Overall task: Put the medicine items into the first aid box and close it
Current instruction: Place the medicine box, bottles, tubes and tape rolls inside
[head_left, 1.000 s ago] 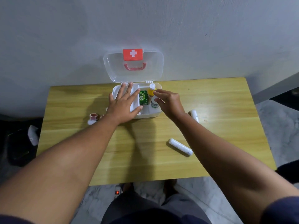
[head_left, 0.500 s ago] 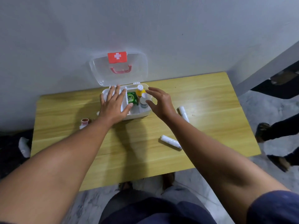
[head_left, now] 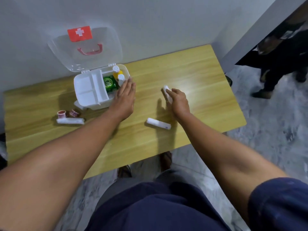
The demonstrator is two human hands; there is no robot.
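The white first aid box point(head_left: 86, 87) stands open at the table's far left, its clear lid point(head_left: 85, 49) with a red cross leaning on the wall. Inside are a green packet point(head_left: 110, 83) and two white-capped bottles point(head_left: 118, 73). My left hand point(head_left: 125, 97) lies flat against the box's right front corner, fingers together, holding nothing. My right hand point(head_left: 177, 100) is closed on a white bandage roll point(head_left: 167, 93) on the table right of the box. A second roll point(head_left: 158, 123) lies nearer me. A third roll point(head_left: 70, 121) and two small tape rolls point(head_left: 67, 113) lie left of the box's front.
The wooden table point(head_left: 200, 77) is pushed against a grey wall. A person's dark legs and shoes point(head_left: 273, 77) stand on the floor at the far right. My own feet point(head_left: 165, 160) show under the table's near edge.
My right hand left the box and moved right onto the far bandage roll. My left hand slid from the tray to the box's right corner. The camera turned, showing more items at left.
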